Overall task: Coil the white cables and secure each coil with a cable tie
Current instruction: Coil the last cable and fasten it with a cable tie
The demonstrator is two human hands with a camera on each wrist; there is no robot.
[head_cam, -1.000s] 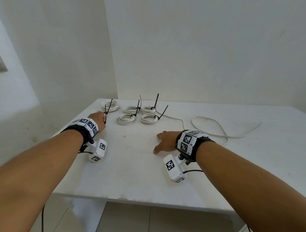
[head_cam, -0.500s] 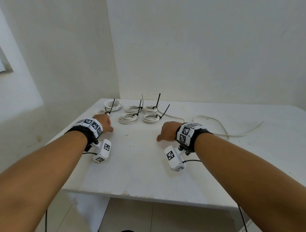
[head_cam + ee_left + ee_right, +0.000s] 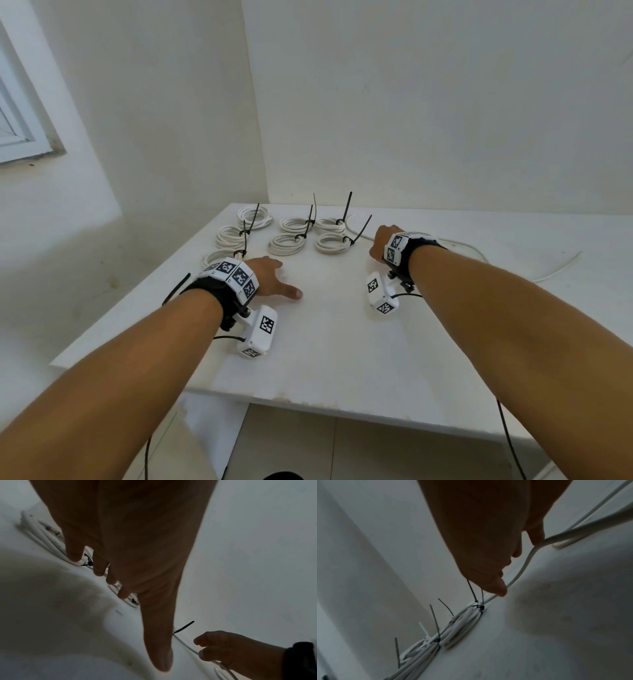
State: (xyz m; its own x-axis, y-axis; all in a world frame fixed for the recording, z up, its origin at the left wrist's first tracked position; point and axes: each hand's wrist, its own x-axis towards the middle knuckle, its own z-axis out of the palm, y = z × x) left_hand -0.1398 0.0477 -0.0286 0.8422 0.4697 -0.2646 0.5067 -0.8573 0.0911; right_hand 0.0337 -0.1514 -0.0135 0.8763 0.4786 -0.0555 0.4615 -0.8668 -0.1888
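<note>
Tied white coils on table

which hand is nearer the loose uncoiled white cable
Right. The right hand is on the loose cable, fingers pinching it just past the tied coils. The left hand rests open on the table, off to the cable's left.

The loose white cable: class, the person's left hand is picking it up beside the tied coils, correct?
Wrong hand. The right hand grips the loose white cable beside the tied coils, as the left wrist view shows. The left hand rests open on the table.
</note>
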